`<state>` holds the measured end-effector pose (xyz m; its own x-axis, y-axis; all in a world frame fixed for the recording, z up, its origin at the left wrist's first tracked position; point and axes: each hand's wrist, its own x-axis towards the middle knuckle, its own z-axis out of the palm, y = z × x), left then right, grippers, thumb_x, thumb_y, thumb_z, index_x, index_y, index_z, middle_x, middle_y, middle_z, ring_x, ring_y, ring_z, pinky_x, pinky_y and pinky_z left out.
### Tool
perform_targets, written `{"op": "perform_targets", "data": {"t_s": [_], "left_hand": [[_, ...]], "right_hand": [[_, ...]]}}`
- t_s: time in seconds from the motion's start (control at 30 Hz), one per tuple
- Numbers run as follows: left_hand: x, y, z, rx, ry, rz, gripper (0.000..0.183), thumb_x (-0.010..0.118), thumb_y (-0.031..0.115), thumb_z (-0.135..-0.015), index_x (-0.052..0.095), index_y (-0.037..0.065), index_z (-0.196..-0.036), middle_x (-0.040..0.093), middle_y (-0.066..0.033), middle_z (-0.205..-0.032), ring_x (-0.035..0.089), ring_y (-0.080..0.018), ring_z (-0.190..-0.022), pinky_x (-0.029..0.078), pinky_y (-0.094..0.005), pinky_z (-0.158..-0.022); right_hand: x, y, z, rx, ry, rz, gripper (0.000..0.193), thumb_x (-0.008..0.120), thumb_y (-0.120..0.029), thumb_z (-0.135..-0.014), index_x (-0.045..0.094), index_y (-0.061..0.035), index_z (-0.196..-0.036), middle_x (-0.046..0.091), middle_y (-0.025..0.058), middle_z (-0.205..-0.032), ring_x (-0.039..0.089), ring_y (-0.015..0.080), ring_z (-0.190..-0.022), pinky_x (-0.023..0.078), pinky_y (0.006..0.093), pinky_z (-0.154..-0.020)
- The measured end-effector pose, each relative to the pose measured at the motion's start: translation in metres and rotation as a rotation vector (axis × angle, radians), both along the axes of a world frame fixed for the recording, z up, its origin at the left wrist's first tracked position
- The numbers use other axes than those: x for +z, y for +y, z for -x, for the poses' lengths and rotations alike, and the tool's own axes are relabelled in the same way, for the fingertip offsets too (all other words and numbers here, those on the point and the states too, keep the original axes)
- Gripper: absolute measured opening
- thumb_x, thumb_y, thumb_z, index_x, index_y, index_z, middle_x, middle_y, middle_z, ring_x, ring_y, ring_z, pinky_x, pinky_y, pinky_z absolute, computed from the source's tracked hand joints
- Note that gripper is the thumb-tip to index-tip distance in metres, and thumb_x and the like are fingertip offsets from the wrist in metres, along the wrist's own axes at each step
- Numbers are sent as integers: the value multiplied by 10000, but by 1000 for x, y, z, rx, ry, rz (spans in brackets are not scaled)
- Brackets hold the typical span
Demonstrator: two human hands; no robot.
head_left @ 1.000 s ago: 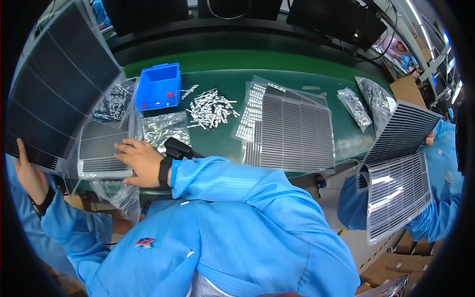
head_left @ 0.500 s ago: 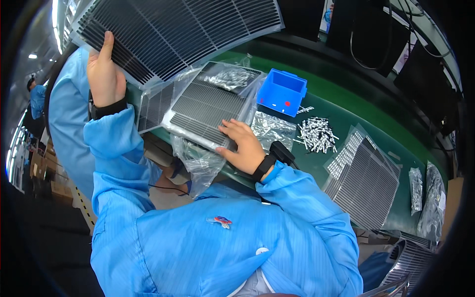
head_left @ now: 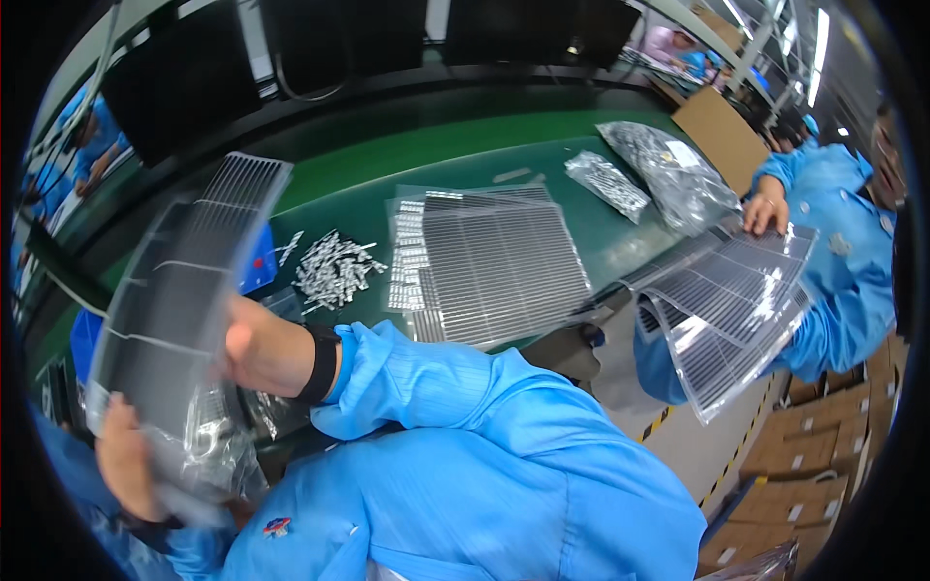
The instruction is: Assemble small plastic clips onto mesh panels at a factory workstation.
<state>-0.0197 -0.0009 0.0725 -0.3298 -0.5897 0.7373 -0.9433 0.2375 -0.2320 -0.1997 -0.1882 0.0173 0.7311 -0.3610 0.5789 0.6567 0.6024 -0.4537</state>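
So over at 8 o'clock the left hand is pretty blurry, but its fingers look clamped on the lower left edge of a dark sheet crossed by pale lines, which is up in the air at 9 o'clock. Right hand is just beside the sheet's right edge, and I honestly can't tell if those fingers are pinching it. A blue bin peeks out behind it, then a pile of small silvery pieces on the table. Striped sheets lie stacked near the centre, a small clear bag and a bigger bag sit at 2 o'clock, and by 3 o'clock a co-worker's hand is on more striped film
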Motion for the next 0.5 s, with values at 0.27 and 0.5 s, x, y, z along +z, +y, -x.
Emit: {"op": "perform_targets", "data": {"t_s": [0.27,0.5], "left_hand": [[-47,-16,22,-128,-211,-171,286,671,166,-906,639,-20,-1122,678,-214,-1121,653,-426,-1076,538,-487,-873],[-69,-4,1,-32,822,-178,602,419,408,-1038,377,-9,-1469,451,-199,-1476,434,-341,-1375,317,-464,-1132]], "right_hand": [[-1,-17,13,-55,164,-129,469,648,-120,-933,461,-21,-1351,627,119,-1193,635,221,-1088,520,379,-933],[-3,-16,5,21,205,-139,410,598,-60,-961,489,-29,-1355,614,95,-1213,619,202,-1091,498,357,-968]]}}
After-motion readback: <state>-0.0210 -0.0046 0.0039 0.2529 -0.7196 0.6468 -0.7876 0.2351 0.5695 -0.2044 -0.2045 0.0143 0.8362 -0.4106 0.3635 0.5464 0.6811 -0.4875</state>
